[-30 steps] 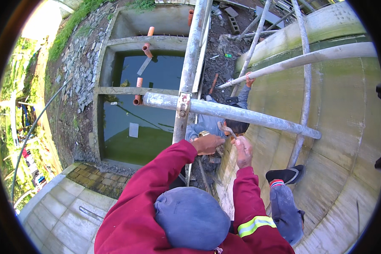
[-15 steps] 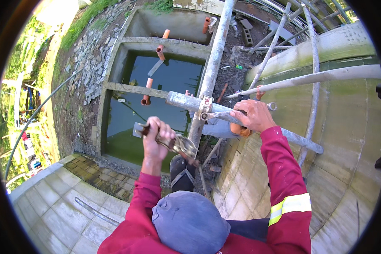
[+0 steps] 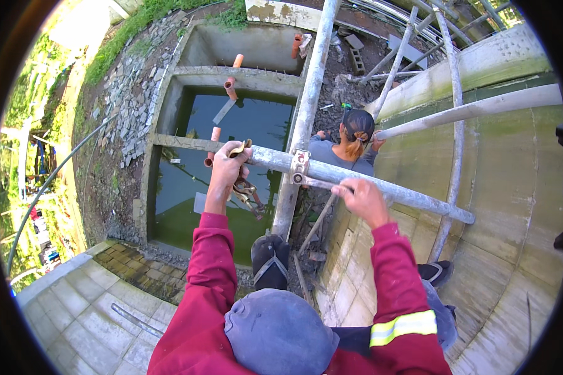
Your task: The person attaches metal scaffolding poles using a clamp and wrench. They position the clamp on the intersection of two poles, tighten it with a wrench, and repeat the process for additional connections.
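Hands (image 3: 228, 167) (image 3: 361, 199) grip scaffold tube (image 3: 381, 189); left apparently holding tool (image 3: 249, 192).

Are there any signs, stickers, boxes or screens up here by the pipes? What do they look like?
None can be made out: no sign, label, package or screen.
Nearest thing to a marking: the yellow and grey reflective band round the right red sleeve.
A pale flat rectangle lies in the green water of the tank below; too small to tell what it is.
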{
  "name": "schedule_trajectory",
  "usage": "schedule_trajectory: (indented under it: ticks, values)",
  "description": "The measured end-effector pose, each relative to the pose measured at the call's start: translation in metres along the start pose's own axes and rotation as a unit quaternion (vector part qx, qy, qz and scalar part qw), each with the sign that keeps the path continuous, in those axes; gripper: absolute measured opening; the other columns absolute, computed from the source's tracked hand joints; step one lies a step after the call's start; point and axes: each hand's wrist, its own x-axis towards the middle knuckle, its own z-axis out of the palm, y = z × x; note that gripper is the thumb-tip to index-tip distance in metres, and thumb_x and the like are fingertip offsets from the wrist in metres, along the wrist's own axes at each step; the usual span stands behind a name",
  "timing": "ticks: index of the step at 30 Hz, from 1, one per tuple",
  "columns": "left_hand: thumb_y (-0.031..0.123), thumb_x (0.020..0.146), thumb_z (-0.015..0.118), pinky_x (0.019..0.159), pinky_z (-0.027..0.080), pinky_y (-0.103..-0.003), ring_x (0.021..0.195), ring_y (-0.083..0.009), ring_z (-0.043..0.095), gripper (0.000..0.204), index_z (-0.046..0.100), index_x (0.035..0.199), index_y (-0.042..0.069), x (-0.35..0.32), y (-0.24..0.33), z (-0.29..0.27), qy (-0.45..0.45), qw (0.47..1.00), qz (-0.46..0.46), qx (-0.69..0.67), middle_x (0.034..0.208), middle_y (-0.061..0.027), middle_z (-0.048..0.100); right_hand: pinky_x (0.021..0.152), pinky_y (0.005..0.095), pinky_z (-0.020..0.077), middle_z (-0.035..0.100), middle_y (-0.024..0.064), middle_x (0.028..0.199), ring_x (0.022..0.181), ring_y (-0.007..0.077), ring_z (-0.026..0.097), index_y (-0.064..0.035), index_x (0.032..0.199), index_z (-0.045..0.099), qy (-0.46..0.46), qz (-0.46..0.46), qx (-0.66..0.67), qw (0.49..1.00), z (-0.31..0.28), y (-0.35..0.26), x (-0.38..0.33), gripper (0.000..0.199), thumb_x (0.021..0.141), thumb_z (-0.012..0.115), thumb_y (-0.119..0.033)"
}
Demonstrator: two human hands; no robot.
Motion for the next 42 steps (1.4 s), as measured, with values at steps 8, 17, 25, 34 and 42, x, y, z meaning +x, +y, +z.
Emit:
schedule_trajectory:
  ticks: [8,17,25,34,42]
  values:
    - [0.017,0.091,0.076,0.041,0.039,-0.023,0.046,-0.0072,0.051,0.02,0.067,0.1,0.002,0.0,-0.003,0.005,0.01,1.0,-0.004,-0.006,0.076,-0.0016,0.062,0.049,0.0223,0.0387,0.048,-0.0011,0.078,0.06,0.0054,0.045,-0.0112,0.099,0.048,-0.001,0.198,0.715,0.67,0.177,-0.126,-0.071,0.014,0.106,0.055,-0.022]
    - [0.023,0.088,0.08,0.043,0.041,-0.024,0.048,-0.0069,0.05,0.027,0.067,0.102,0.003,0.0,-0.014,-0.004,0.035,0.999,0.019,0.01,0.078,-0.0017,0.064,0.056,0.0483,0.0461,0.063,0.0192,0.065,0.061,0.0395,0.063,-0.005,0.077,0.056,0.161,0.042,0.158,0.973,0.084,-0.088,-0.042,0.03,0.088,0.071,-0.029]
    - [0.021,0.088,0.08,0.041,0.037,-0.024,0.046,-0.0063,0.048,0.023,0.064,0.092,0.005,0.0,-0.012,0.008,0.05,0.998,0.028,0.004,0.072,0.0003,0.06,0.071,0.0514,0.0568,0.071,0.0244,0.077,0.073,0.0416,0.071,0.0013,0.087,0.072,0.025,0.063,-0.08,0.994,0.049,-0.096,0.039,0.044,0.082,0.066,-0.042]
    - [0.02,0.089,0.078,0.042,0.039,-0.023,0.047,-0.0058,0.049,0.021,0.066,0.096,0.005,-0.008,-0.005,0.009,0.04,0.999,0.013,-0.025,0.074,0.0003,0.062,0.068,0.0523,0.0548,0.07,0.0228,0.076,0.072,0.0415,0.07,-0.0017,0.085,0.07,0.073,0.061,-0.111,0.989,0.064,-0.094,0.036,0.043,0.081,0.069,-0.045]
    - [0.022,0.088,0.08,0.043,0.039,-0.022,0.047,-0.0052,0.048,0.023,0.066,0.094,0.006,-0.004,-0.01,0.001,0.029,0.998,0.001,-0.062,0.074,0.001,0.06,0.073,0.0486,0.0547,0.071,0.0203,0.077,0.077,0.0382,0.072,-0.005,0.096,0.071,0.145,0.162,0.035,0.975,0.087,-0.093,0.031,0.044,0.088,0.067,-0.048]
